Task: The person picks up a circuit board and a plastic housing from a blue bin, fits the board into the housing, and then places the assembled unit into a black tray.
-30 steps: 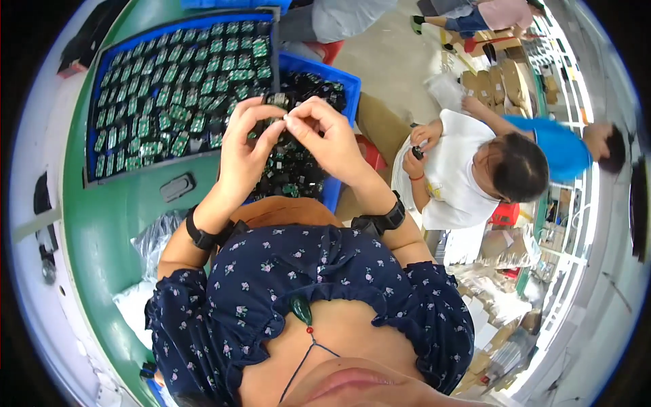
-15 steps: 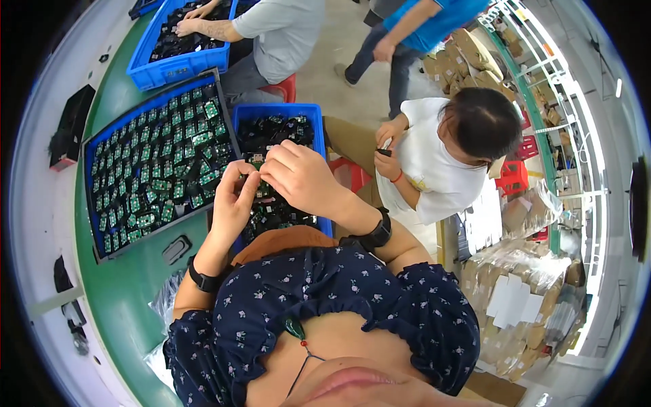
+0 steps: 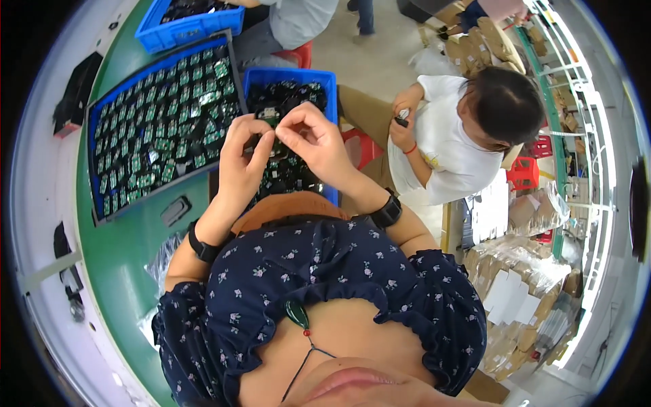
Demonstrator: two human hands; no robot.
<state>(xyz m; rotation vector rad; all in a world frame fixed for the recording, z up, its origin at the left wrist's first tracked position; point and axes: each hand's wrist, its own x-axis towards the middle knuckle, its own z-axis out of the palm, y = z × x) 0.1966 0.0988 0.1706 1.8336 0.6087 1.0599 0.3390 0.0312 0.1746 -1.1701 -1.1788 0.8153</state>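
Note:
My left hand [image 3: 239, 157] and my right hand [image 3: 317, 144] meet fingertip to fingertip above a blue bin [image 3: 330, 91]. Both are closed in a pinch. A small circuit board module [image 3: 269, 114] shows just beyond the fingertips; whether it is held or lies in the bin is unclear. Dark modules with bits of green board [image 3: 298, 166] fill the bin. Left of my hands, a shallow blue-lined tray [image 3: 95, 169] carries rows of small green circuit boards [image 3: 149, 136] on black parts.
A dark empty-looking frame part [image 3: 176, 210] lies on the green table [image 3: 129, 285] beside a clear plastic bag [image 3: 163, 261]. Another blue bin [image 3: 193, 30] stands at the far end. A co-worker in white [image 3: 454, 139] sits at right, near a red stool [image 3: 523, 173] and wrapped cartons [image 3: 515, 325].
My fingertips remain together, while the right hand's thumb and index finger now show in a clearer pinch. The whole view has shifted, and the person in blue has walked mostly out of sight.

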